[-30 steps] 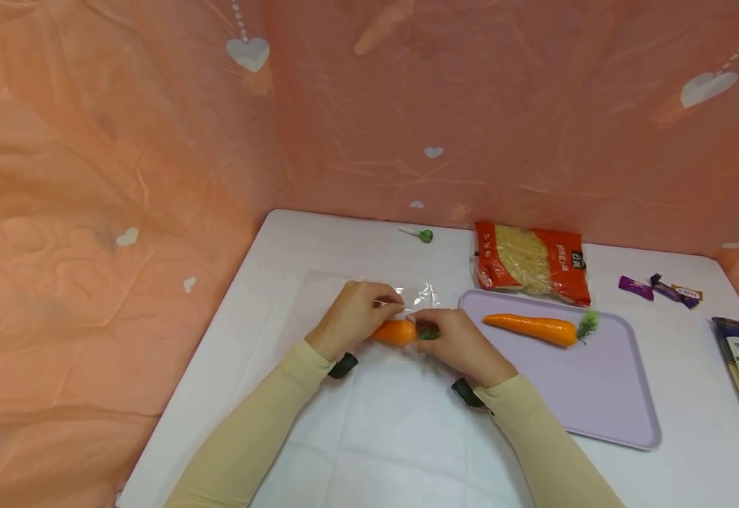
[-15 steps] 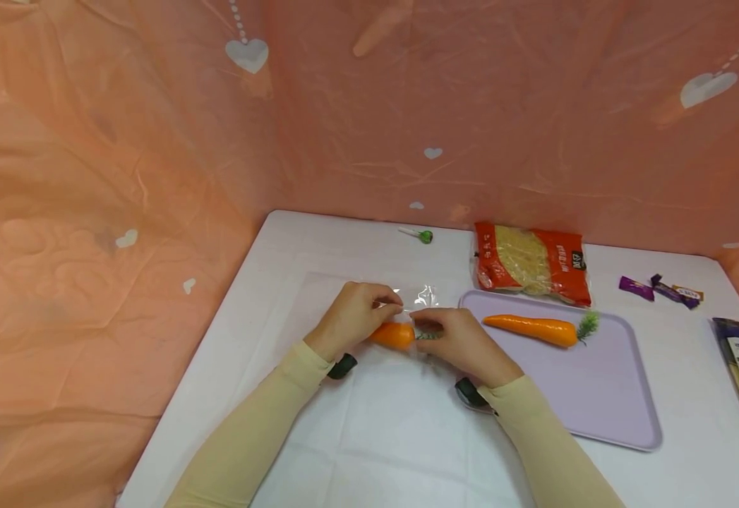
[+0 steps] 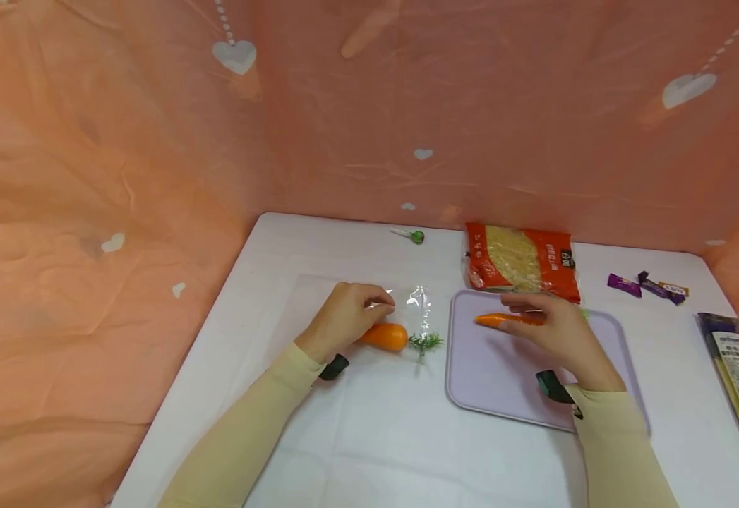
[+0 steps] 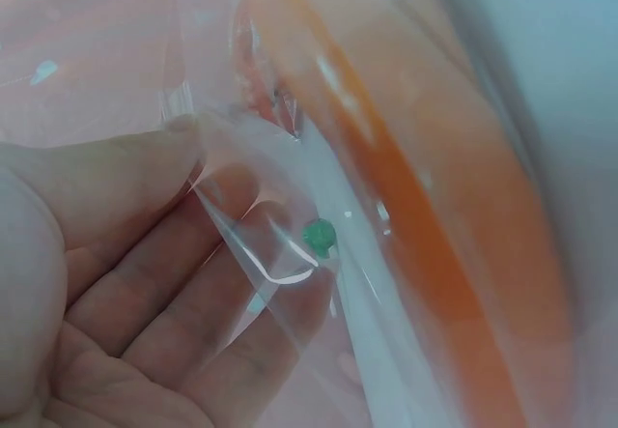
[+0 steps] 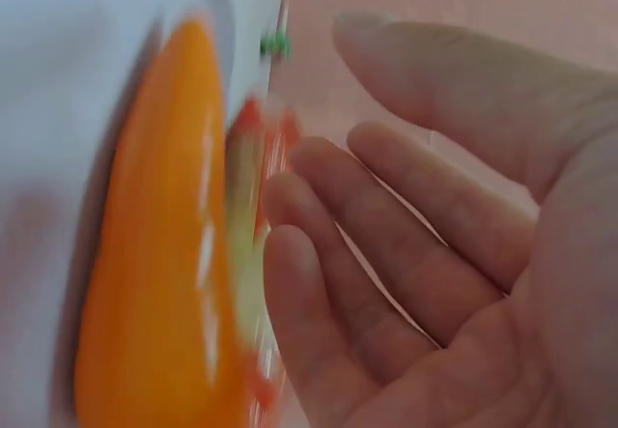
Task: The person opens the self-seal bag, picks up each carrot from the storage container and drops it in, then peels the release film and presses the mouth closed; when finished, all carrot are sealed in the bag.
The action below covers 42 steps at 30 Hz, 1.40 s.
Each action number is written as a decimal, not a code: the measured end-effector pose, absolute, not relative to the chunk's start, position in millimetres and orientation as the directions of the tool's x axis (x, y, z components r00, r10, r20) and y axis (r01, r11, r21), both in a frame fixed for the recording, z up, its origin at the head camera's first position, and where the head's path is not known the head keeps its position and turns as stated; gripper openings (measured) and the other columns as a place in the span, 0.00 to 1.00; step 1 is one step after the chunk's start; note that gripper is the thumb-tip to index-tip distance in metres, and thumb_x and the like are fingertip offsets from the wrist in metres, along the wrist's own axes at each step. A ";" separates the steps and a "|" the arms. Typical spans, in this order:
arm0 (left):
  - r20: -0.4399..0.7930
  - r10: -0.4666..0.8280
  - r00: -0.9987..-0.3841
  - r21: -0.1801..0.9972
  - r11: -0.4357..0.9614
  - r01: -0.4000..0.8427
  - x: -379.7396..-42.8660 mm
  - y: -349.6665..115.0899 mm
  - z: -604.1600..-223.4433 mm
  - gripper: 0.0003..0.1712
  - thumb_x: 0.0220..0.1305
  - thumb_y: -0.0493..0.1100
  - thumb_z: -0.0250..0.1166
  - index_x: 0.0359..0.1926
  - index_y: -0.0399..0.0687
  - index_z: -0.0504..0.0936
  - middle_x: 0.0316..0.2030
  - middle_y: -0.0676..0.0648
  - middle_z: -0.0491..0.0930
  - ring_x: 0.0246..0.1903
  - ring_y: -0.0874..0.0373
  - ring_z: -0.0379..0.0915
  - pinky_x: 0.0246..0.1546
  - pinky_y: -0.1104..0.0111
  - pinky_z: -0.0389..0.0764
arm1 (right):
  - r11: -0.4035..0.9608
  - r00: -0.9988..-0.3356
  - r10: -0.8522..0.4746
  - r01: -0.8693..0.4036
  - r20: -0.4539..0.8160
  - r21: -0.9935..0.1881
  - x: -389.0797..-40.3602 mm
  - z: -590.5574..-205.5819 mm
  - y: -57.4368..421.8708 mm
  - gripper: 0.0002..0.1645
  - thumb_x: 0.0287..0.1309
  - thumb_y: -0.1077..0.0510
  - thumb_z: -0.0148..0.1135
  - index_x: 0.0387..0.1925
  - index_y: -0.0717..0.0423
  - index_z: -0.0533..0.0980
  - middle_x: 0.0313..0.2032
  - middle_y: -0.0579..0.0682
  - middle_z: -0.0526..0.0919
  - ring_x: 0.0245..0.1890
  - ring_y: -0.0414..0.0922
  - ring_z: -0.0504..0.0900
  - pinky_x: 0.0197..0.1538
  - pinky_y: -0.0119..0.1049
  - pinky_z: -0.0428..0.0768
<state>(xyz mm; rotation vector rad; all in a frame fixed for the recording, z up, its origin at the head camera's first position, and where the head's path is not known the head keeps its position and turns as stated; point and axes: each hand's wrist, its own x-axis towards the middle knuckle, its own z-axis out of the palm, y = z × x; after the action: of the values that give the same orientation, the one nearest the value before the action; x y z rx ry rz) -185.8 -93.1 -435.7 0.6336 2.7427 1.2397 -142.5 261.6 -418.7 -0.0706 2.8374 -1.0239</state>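
Note:
My left hand (image 3: 346,314) pinches the edge of a clear plastic bag (image 4: 261,244) between thumb and forefinger. Inside the bag lies an orange carrot (image 3: 387,337), its green leafy top (image 3: 425,342) sticking out toward the tray. Over the lilac tray (image 3: 471,384), my right hand (image 3: 556,328) hovers with fingers loosely spread and nothing between them. Beneath it rests a second carrot (image 5: 159,254), its pointed end to the left; the hand hides most of it in the head view.
A red bag of noodles (image 3: 521,261) lies behind the tray. Farther left is a green lollipop (image 3: 416,237). Wrapped purple candies (image 3: 625,285) sit at the back right, and a dark flat package (image 3: 734,381) lies along the right edge.
My right hand has left the bagged carrot's leafy top and moved right, over the carrot on the tray. The left hand keeps its pinch on the bag. The head view has shifted slightly.

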 end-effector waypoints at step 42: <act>0.108 0.399 -0.911 0.736 0.584 0.343 -184.1 -92.2 -435.9 0.05 0.65 0.45 0.70 0.40 0.54 0.91 0.37 0.60 0.86 0.38 0.64 0.80 0.46 0.66 0.83 | 0.796 -0.894 -0.002 0.270 -0.449 -0.542 -135.8 -424.6 330.8 0.51 0.50 0.26 0.69 0.72 0.40 0.69 0.72 0.68 0.61 0.66 0.70 0.58 0.59 0.78 0.65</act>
<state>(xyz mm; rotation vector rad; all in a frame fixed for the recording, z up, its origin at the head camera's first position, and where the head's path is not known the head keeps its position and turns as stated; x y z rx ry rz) -184.1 -92.2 -435.9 0.6413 2.7336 1.2469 -135.8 330.8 -424.6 0.2010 2.5516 -0.8608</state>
